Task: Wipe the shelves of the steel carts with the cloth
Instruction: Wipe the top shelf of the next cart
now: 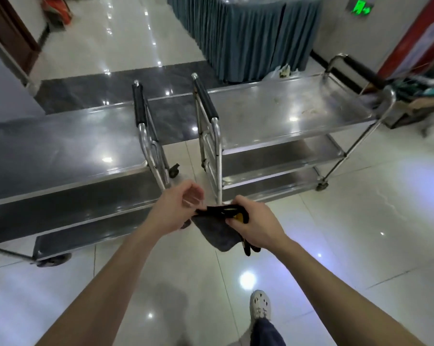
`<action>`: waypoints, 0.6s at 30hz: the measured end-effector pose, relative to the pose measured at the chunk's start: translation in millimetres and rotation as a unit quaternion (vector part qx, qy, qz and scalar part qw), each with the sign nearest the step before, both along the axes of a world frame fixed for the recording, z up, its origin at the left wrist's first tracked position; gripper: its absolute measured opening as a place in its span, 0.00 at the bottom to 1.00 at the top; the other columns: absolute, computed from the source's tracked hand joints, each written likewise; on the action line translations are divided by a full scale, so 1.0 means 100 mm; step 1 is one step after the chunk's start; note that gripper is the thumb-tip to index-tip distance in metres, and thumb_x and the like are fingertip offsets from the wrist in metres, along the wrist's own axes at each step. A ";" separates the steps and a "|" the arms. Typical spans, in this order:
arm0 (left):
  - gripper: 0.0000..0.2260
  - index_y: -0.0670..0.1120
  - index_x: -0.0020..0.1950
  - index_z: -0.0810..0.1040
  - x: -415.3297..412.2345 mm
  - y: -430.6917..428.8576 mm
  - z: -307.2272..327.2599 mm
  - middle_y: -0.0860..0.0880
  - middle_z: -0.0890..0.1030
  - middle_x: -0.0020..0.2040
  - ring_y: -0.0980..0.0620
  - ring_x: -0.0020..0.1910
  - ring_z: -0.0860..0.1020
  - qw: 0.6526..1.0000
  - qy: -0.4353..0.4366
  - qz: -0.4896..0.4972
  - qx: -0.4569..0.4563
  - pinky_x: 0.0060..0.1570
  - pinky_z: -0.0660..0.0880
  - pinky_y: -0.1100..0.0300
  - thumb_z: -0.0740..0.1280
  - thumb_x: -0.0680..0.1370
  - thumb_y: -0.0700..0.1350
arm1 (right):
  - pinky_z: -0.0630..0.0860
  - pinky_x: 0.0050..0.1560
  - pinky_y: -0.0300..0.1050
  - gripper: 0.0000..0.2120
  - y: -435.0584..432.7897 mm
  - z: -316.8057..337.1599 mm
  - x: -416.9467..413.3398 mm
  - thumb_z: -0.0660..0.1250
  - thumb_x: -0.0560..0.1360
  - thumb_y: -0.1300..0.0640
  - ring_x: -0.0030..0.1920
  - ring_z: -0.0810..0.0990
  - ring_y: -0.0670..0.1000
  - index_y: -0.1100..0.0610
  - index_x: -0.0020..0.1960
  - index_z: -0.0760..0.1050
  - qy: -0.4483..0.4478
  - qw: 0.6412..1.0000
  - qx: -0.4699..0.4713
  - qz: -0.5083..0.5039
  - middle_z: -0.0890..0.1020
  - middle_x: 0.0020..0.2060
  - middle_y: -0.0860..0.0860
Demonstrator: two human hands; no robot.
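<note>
Two steel three-shelf carts stand side by side ahead of me: the left cart (pixel 61 141) and the right cart (pixel 293 113), whose top shelf shows smears and crumbs. Both have black-padded handles facing each other across a narrow gap. A grey cloth (pixel 217 234) hangs in front of that gap, held together with black gloves (pixel 247 247) by my right hand (pixel 256 224), which grips them from above. My left hand (pixel 178 208) pinches the cloth's left edge with its lower fingers, the upper fingers loosely curled.
A table with a pleated blue-grey skirt (pixel 248 33) stands behind the right cart. A cluttered trolley (pixel 415 96) is at the far right. Glossy tiled floor (pixel 360 245) surrounds me; my shoe (pixel 260 305) is below. A wooden door frame (pixel 11 28) is at the upper left.
</note>
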State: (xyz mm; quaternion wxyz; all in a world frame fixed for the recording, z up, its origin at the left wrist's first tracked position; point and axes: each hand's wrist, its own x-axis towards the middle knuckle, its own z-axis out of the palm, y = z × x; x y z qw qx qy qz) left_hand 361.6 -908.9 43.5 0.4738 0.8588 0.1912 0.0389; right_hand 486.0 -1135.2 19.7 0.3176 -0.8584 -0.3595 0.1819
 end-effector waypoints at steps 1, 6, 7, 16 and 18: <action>0.11 0.54 0.55 0.82 0.20 -0.07 -0.05 0.57 0.87 0.51 0.59 0.51 0.86 1.000 0.001 0.007 0.009 0.55 0.84 0.54 0.79 0.78 0.42 | 0.74 0.36 0.44 0.09 -0.13 -0.05 0.21 0.70 0.75 0.44 0.40 0.80 0.43 0.43 0.51 0.73 -0.003 1.000 -0.007 -0.003 0.83 0.39 0.42; 0.06 0.56 0.58 0.82 1.09 -0.41 -0.19 0.58 0.85 0.55 0.62 0.54 0.83 1.000 0.009 0.020 0.016 0.60 0.80 0.60 0.74 0.83 0.46 | 0.77 0.43 0.48 0.13 -0.58 -0.29 1.13 0.70 0.78 0.46 0.43 0.82 0.49 0.40 0.61 0.76 0.005 0.999 -0.024 -0.027 0.85 0.43 0.42; 0.06 0.58 0.57 0.82 1.25 -0.46 -0.19 0.59 0.85 0.54 0.63 0.53 0.83 0.999 0.009 0.027 0.017 0.59 0.80 0.61 0.73 0.83 0.47 | 0.78 0.46 0.48 0.14 -0.62 -0.31 1.30 0.70 0.78 0.47 0.46 0.83 0.49 0.39 0.63 0.76 0.012 0.999 -0.025 -0.033 0.86 0.45 0.42; 0.04 0.54 0.58 0.83 2.12 -0.36 -0.20 0.56 0.85 0.55 0.57 0.55 0.83 0.990 0.030 0.120 0.063 0.63 0.81 0.49 0.73 0.83 0.48 | 0.71 0.40 0.46 0.13 -0.29 -0.34 2.47 0.69 0.77 0.53 0.47 0.81 0.52 0.40 0.59 0.74 0.015 0.998 -0.036 0.050 0.84 0.46 0.41; 0.05 0.52 0.59 0.83 2.33 -0.19 -0.22 0.55 0.82 0.57 0.56 0.57 0.81 0.988 0.026 0.115 0.104 0.65 0.78 0.50 0.72 0.84 0.48 | 0.71 0.37 0.48 0.13 -0.05 -0.32 2.70 0.68 0.78 0.54 0.45 0.81 0.55 0.41 0.59 0.74 0.014 0.996 -0.039 0.074 0.85 0.45 0.46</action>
